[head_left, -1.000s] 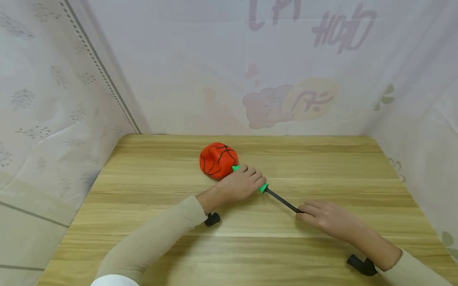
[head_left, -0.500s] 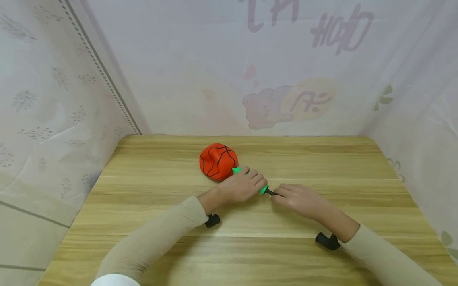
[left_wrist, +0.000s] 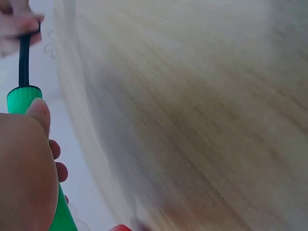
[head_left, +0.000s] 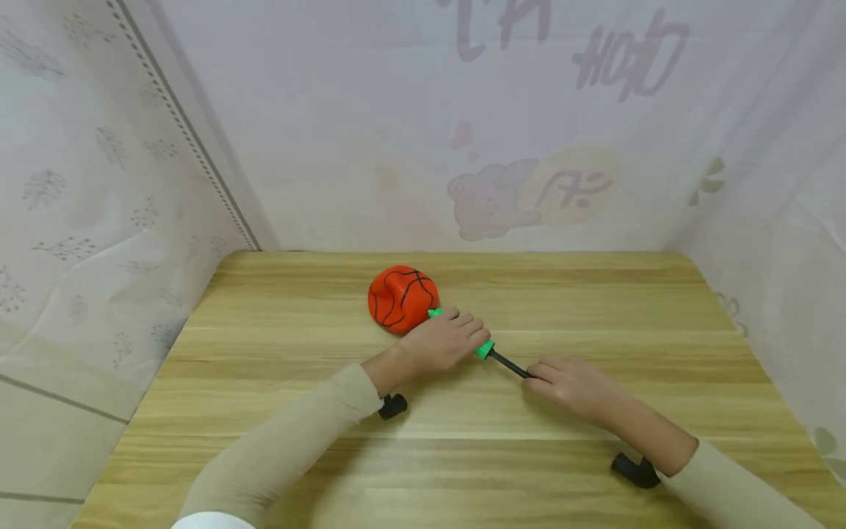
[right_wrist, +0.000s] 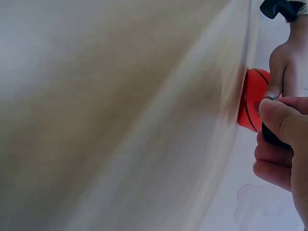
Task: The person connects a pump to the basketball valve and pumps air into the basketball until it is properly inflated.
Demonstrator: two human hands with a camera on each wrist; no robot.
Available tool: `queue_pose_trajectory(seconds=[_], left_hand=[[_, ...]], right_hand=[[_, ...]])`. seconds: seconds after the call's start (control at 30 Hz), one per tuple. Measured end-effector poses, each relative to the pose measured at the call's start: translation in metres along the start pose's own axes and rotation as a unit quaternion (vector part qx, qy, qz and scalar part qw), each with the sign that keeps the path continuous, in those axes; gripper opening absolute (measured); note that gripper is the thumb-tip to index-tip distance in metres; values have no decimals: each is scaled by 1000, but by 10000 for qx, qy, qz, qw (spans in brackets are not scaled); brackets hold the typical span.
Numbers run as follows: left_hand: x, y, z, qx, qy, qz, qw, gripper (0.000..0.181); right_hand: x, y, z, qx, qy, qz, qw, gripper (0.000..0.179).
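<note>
Fingers of the left hand (head_left: 439, 343) are wrapped round a green pump (head_left: 485, 349), whose narrow end reaches the near right edge of a dented orange ball (head_left: 402, 297); from where I stand, I can't tell whether the tip goes inside. That ball, marked with black lines, sits towards the back of the wooden tabletop (head_left: 297, 316), left of centre. Out of the pump's other end runs a black rod (head_left: 510, 364), slanting towards the right hand (head_left: 571, 386), whose fingers clamp its black handle (right_wrist: 275, 137). Behind, a pale cloth (head_left: 330, 147) carries a pink bear (head_left: 482, 202).
</note>
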State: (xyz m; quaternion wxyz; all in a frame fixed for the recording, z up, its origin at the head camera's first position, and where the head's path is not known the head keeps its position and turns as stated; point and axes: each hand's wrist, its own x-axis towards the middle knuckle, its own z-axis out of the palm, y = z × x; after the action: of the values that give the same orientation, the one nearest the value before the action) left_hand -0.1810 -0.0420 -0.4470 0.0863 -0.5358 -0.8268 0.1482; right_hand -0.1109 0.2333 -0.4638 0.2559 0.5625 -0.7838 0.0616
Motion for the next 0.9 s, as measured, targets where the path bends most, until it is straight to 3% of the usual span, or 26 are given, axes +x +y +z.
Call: queue_pose_trajectory(seconds=[0.2,0.37,0.53,0.9], left_hand=[[-2,-2,2,-47,242,83,9997,23],[-2,-1,1,-77,215,57,9997,23],[0,0,1,5,123,13,9999,24],[3,4,1,-76,104,-150,9998,23]], right_hand=[[-26,-11,-14,-34,12,113,9999,47],[-31,-13,-19,-57,21,125,9999,46],[-21,-8,-14,-165,-69,42,9998,45],[23,12,7,-407,-327,-135,9985,55]])
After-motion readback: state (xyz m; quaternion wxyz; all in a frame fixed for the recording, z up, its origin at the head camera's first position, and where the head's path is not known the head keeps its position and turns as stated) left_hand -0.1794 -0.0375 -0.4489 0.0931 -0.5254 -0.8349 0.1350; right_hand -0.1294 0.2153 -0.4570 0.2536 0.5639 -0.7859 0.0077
